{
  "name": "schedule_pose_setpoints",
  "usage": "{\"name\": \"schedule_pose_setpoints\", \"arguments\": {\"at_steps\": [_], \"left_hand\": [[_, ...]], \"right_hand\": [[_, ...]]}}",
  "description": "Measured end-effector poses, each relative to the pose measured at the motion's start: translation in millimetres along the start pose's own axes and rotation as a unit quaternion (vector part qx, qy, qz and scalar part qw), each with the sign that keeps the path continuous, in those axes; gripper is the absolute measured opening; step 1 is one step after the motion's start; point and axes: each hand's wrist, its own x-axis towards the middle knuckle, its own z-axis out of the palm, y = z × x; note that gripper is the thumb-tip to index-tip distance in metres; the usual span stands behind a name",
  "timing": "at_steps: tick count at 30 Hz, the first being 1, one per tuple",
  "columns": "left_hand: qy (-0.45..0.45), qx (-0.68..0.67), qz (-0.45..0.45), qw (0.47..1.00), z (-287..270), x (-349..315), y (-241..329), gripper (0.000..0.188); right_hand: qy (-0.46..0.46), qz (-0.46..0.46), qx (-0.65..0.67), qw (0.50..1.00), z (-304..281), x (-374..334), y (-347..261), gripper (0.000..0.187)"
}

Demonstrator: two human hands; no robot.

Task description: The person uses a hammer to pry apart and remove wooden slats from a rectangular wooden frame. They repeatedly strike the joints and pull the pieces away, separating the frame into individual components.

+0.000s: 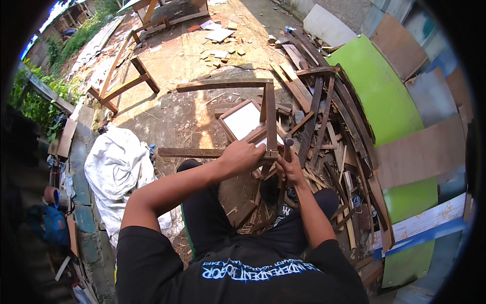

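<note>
Wooden frame (271,119) under left hand (244,156); right hand (290,170) grips hammer (287,141).

Surface: ground (167,119), part sunlit, part shaded | left: crumpled white cloth (119,159) | right: heaped wooden planks (310,120) | far left: wooden frame (126,87) | far: scattered offcuts (217,64)

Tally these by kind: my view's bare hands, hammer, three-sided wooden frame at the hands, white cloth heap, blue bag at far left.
Left hand and right hand: 2
Hammer: 1
Wooden frame: 1
White cloth: 1
Blue bag: 1
Total: 6
</note>
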Motion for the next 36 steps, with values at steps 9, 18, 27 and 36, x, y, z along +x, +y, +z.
{"name": "schedule_pose_setpoints", "arguments": {"at_steps": [9, 18, 27, 36], "left_hand": [[0.009, 0.017, -0.052, 0.998, -30, -8, -6, 0.042], [0.051, -0.002, -0.147, 0.988, -35, -30, -16, 0.029], [0.129, 0.017, -0.158, 0.979, 35, -11, -5, 0.025], [0.116, 0.042, -0.157, 0.98, 73, -5, 22, 0.028]], "right_hand": [[-0.008, -0.045, -0.031, 0.998, 12, 24, 9, 0.042], [0.319, -0.106, 0.299, 0.893, -57, 92, 32, 0.032], [0.457, 0.026, 0.26, 0.85, -89, 88, 115, 0.023], [0.191, -0.033, 0.121, 0.974, 32, -8, 41, 0.056]]}}
